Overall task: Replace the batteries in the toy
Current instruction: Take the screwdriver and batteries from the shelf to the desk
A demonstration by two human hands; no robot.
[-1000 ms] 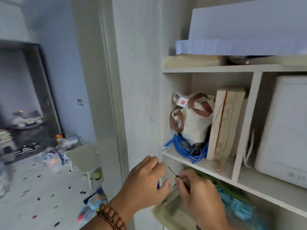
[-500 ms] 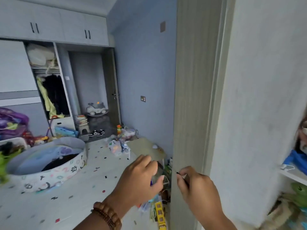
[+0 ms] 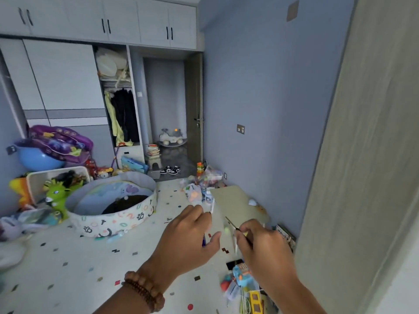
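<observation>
My left hand [image 3: 189, 236] is held out in front of me, fingers curled round a small blue item [image 3: 204, 241] that mostly hides in the palm. Just to its right, my right hand [image 3: 263, 245] pinches a thin dark screwdriver [image 3: 231, 223] whose tip points up and left. The two hands are a short gap apart, above the floor. Below the right hand, a blue plastic toy [image 3: 242, 271] lies on the floor among other small toys, with a yellow toy [image 3: 255, 300] beside it.
A tall wood-grain cabinet side [image 3: 362, 177] fills the right. A low beige table [image 3: 238, 205] stands by the blue wall, with toy clutter behind it. A round fabric playpen [image 3: 118, 209], a green dinosaur toy [image 3: 55, 196] and a toy bin sit at the left.
The view has swung left from the shelf unit to the open room. Both hands came along with it, keeping their holds on the blue item and the screwdriver.
</observation>
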